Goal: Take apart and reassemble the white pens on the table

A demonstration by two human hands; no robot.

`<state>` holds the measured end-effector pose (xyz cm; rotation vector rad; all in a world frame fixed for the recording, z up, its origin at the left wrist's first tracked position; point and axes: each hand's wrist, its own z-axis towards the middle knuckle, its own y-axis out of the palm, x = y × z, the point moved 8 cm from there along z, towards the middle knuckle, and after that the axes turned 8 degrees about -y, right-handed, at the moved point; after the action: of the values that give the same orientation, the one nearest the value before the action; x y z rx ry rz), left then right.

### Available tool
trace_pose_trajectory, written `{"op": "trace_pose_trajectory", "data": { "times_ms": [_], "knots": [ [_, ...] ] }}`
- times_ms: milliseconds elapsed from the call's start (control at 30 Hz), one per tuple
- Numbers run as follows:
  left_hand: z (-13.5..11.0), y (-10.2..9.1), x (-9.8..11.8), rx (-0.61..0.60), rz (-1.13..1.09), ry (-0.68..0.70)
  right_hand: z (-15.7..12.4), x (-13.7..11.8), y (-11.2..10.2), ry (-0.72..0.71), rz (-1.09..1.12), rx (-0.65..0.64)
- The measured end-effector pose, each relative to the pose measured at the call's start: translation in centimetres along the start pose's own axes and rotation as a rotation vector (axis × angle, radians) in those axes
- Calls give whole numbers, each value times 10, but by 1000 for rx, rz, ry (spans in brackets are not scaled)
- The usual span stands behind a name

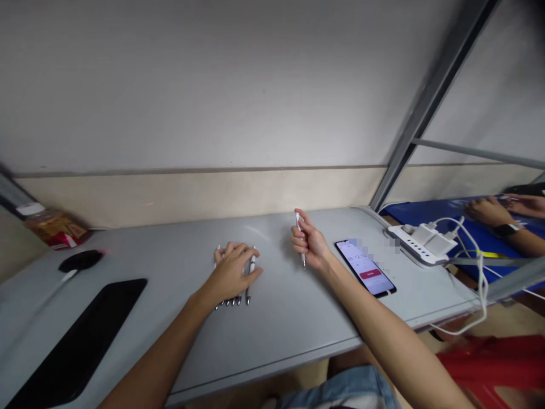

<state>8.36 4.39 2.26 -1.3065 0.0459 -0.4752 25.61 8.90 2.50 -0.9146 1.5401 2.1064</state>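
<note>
My right hand is raised a little above the grey table, its fingers wrapped round a white pen. That pen stands nearly upright, tip down, with my thumb at its top end. To the left, my left hand lies palm down over a row of several white pens with dark grips and silvery tips. Its fingers are spread and rest on or just above them. The rightmost pen shows beside my thumb; the middles of the others are hidden under the hand.
A phone with a running timer lies right of my right arm, near a white power strip with plugs and cables. At left are a black flat object, a dark round charger and a labelled bottle. Another person's hands are at far right.
</note>
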Motion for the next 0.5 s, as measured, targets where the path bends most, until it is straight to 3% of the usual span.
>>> {"op": "trace_pose_trajectory", "data": {
  "times_ms": [267,400,500],
  "knots": [
    [0,3,4,-44,-42,10,0,-2,-2,5,-112,47],
    [0,2,8,-52,-51,10,0,4,-6,51,-346,82],
    [0,0,9,-50,-48,-1,1,4,-15,8,-606,153]
  ]
}}
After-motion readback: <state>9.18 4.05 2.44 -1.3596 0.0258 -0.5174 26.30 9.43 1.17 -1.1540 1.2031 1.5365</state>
